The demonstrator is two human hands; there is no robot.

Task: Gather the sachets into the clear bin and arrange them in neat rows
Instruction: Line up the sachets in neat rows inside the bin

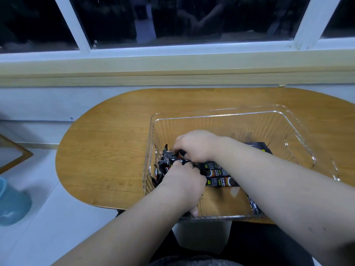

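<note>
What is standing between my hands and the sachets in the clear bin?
Nothing visible. The left hand and right hand are both inside the clear bin, gripping the bunched sachets near its left wall.

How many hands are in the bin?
2. The left hand is near the bin's left wall, and the right hand is just beyond it. Both grip sachets. No hand is hidden.
</note>
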